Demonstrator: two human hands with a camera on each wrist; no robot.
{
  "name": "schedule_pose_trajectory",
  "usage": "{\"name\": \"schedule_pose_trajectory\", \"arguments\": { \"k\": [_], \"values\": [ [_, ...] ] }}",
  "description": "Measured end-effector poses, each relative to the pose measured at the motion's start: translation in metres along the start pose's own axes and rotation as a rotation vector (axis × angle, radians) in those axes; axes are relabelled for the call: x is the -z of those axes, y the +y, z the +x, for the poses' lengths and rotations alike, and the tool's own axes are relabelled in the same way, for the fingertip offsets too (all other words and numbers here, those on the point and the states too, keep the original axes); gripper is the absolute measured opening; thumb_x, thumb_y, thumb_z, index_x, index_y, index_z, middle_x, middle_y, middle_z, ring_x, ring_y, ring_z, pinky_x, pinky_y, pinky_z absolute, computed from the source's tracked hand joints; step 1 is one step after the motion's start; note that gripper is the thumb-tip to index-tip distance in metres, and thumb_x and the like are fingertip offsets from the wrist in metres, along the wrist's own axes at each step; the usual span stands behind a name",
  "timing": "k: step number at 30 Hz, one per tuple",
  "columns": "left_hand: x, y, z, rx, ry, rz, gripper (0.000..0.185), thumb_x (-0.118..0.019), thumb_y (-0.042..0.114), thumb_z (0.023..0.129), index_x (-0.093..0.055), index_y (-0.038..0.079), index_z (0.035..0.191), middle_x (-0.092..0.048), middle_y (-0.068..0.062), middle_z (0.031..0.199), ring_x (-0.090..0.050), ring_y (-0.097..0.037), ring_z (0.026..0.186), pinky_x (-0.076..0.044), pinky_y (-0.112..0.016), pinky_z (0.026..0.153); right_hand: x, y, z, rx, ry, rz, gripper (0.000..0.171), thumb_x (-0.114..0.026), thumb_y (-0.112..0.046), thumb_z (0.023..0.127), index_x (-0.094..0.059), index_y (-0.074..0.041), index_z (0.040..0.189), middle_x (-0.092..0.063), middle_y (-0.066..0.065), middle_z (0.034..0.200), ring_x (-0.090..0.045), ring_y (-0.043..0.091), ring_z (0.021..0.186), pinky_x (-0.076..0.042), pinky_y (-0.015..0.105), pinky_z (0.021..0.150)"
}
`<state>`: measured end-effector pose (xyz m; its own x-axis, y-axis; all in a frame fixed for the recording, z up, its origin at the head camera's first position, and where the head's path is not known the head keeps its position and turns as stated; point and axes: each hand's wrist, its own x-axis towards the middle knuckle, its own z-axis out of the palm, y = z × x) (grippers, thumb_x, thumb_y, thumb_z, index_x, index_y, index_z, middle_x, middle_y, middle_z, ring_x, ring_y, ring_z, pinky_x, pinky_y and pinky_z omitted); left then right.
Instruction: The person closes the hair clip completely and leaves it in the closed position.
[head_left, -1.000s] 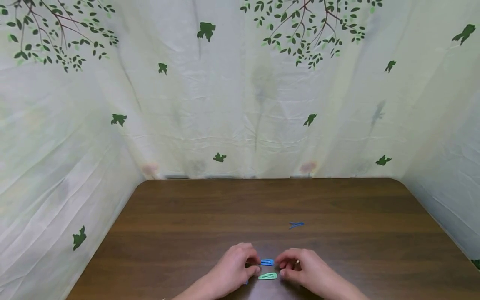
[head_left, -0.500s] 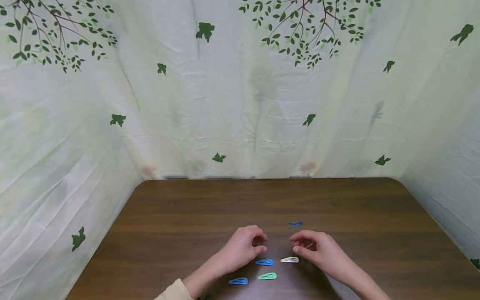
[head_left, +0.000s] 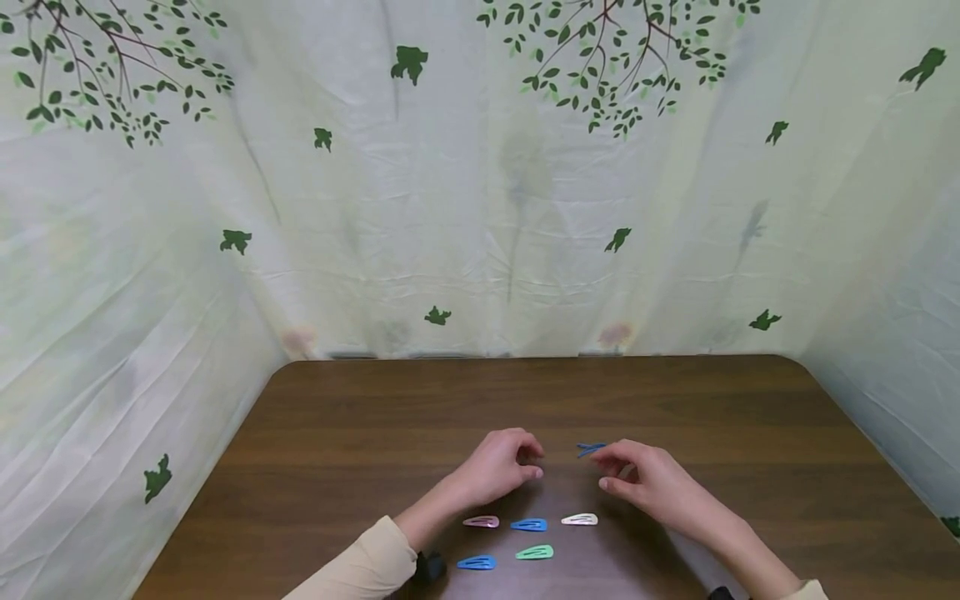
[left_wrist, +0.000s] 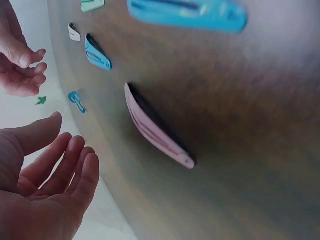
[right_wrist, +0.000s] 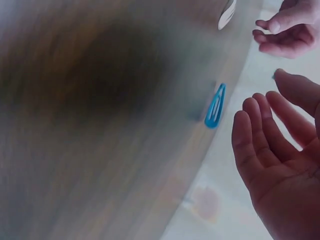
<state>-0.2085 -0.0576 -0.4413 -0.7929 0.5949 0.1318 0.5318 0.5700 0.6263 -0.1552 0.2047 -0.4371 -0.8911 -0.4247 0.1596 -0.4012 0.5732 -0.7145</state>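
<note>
Right hand (head_left: pixel 647 482) raised over the brown table (head_left: pixel 360 433) with fingers loosely curled and holding nothing, fingertips just short of the dark blue hair clip (head_left: pixel 591 449) lying beyond them; contact hard to rule out from the head view, though the right wrist view shows a gap. Left hand (head_left: pixel 498 467) likewise relaxed and free of any clip, hovering past the pink clip (head_left: pixel 481 522), blue clip (head_left: pixel 528 525) and white clip (head_left: pixel 580 519).
</note>
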Motion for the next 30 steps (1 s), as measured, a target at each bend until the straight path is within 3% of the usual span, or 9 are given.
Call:
{"name": "schedule_pose_trajectory", "arguments": {
  "k": [6, 11, 20, 30],
  "values": [
    [-0.004, -0.005, 0.012, 0.005, -0.045, -0.042, 0.011, -0.077, 0.007, 0.082, -0.072, 0.006, 0.093, -0.062, 0.011, 0.075, -0.055, 0.0, 0.069, -0.046, -0.018, 0.067, 0.008, 0.009, 0.006, 0.034, 0.003, -0.064, 0.025, -0.074, -0.011, 0.088, -0.067, -0.007, 0.112, -0.066, 0.003, 0.102, -0.062, 0.008, 0.085, -0.053, 0.027, 0.072],
    [-0.007, -0.007, 0.018, 0.039, -0.067, -0.084, 0.01, -0.076, 0.006, 0.083, -0.072, 0.006, 0.092, -0.061, 0.01, 0.075, -0.054, -0.002, 0.068, -0.046, -0.019, 0.065, 0.011, 0.017, 0.013, 0.039, 0.037, -0.099, 0.025, -0.074, -0.006, 0.087, -0.067, -0.005, 0.111, -0.066, 0.004, 0.101, -0.063, 0.01, 0.083, -0.053, 0.027, 0.069],
    [-0.014, -0.008, 0.031, 0.036, -0.08, -0.085, 0.011, -0.077, 0.003, 0.081, -0.073, 0.005, 0.092, -0.063, 0.007, 0.075, -0.055, -0.002, 0.069, -0.047, -0.019, 0.068, 0.012, 0.03, 0.021, 0.031, 0.05, -0.183, 0.025, -0.074, -0.004, 0.086, -0.068, -0.004, 0.11, -0.066, 0.001, 0.098, -0.06, 0.009, 0.08, -0.052, 0.03, 0.068],
    [-0.016, -0.005, 0.044, 0.018, -0.105, -0.065, 0.015, -0.081, 0.004, 0.079, -0.073, 0.004, 0.092, -0.065, 0.002, 0.078, -0.057, -0.006, 0.072, -0.046, -0.018, 0.07, 0.013, 0.044, 0.035, -0.025, -0.068, -0.071, 0.026, -0.074, -0.008, 0.088, -0.068, -0.005, 0.112, -0.068, 0.0, 0.098, -0.063, 0.01, 0.083, -0.051, 0.029, 0.072]
  ]
}}
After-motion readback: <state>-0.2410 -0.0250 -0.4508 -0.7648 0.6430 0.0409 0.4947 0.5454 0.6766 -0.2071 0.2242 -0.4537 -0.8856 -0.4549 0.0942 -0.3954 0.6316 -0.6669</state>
